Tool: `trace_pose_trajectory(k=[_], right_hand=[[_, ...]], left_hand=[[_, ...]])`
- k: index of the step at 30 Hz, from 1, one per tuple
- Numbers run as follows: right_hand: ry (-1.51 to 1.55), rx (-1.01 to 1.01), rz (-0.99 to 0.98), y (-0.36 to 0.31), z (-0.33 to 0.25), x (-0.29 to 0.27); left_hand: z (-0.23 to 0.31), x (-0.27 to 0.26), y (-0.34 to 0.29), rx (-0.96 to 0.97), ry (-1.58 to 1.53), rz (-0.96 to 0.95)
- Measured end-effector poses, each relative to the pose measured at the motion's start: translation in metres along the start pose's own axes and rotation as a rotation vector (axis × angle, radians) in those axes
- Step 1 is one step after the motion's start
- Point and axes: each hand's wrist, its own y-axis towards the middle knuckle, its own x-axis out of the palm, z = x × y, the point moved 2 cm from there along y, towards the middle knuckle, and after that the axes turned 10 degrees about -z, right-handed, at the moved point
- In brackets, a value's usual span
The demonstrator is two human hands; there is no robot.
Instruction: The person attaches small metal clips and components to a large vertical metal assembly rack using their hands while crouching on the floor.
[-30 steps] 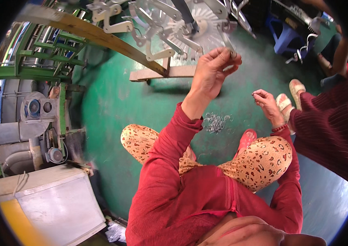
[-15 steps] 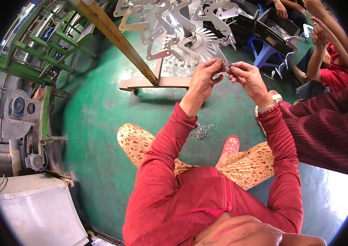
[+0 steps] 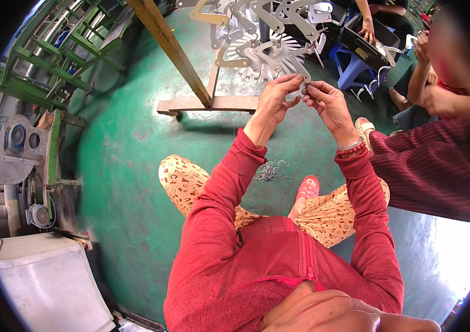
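My left hand [image 3: 274, 100] and my right hand [image 3: 329, 105] are raised side by side, fingertips meeting. Between them they pinch a small wire hook [image 3: 304, 88] at the lower end of a flat grey metal piece [image 3: 297, 65]. That piece hangs among several like it on a rack [image 3: 257, 33]. The hook is too small to show which fingers carry it. A loose pile of wire hooks [image 3: 269, 171] lies on the green floor between my knees, below both hands.
A slanted wooden beam [image 3: 171, 50] and a wooden base [image 3: 207, 105] stand left of the rack. Green metal frames [image 3: 41, 61] and grey machinery [image 3: 16, 160] fill the left side. A person in a dark striped garment [image 3: 434, 166] sits close on my right, and others sit behind a blue stool [image 3: 354, 72].
My right hand has come up from low on the right to meet my left hand at the hanging pieces. The view has tilted upward towards the rack.
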Motion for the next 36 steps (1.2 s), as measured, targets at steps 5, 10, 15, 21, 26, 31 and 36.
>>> trace_pose_trajectory(k=[5, 10, 15, 21, 26, 31, 36], right_hand=[[-0.050, -0.034, -0.043, 0.000, -0.001, 0.001], [-0.316, -0.187, -0.011, 0.000, -0.002, 0.003], [-0.743, -0.389, 0.196, -0.001, 0.002, 0.003], [-1.002, -0.603, 0.268, 0.007, 0.007, 0.009], [-1.113, -0.621, 0.327, 0.010, 0.006, 0.020], [-1.220, -0.644, 0.349, 0.007, 0.000, 0.024], [-1.238, -0.518, 0.259, 0.009, -0.016, 0.037]], left_hand=[[-0.003, -0.002, 0.002, -0.018, 0.008, -0.058], [-0.004, 0.001, 0.001, -0.034, 0.024, -0.088], [-0.020, 0.005, -0.006, 0.121, 0.070, 0.003], [-0.051, -0.003, -0.013, 0.475, 0.402, 0.152], [-0.050, 0.001, -0.007, 0.552, 0.369, 0.204], [-0.046, 0.009, -0.005, 0.557, 0.456, 0.272], [-0.037, 0.002, 0.004, 0.531, 0.523, 0.217]])
